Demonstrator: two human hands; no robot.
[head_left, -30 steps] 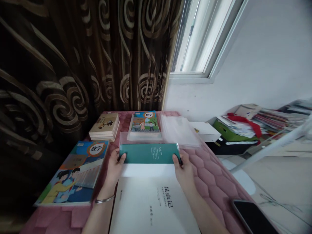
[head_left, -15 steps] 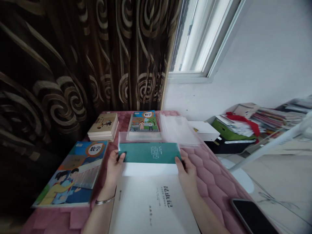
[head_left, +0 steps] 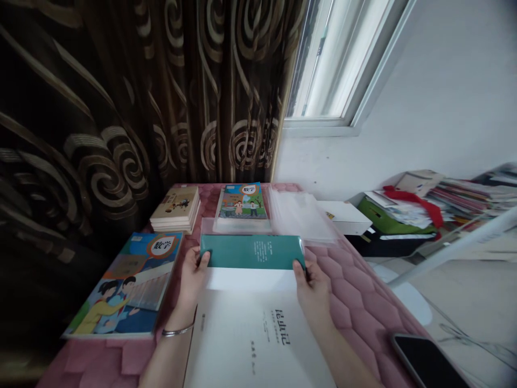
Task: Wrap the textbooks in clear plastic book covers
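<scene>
Textbook (head_left: pixel 125 288) left of open book (head_left: pixel 248 323), phone (head_left: pixel 430 358) right.

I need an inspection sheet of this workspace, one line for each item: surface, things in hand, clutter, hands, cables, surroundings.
Surface: pink quilted tabletop.
Things in hand: open book with green flap; clear film shows beyond the flap.
Clutter: two blue-topped textbooks, small book stack, clear sheets, phone near the right edge.
Hands: left hand and right hand grip the flap's two ends, thumbs on top.
Cables: thin cord on the floor, right; plug ends: nothing seen.
Surroundings: patterned curtain, window, white box, piled papers with red cloth.
</scene>
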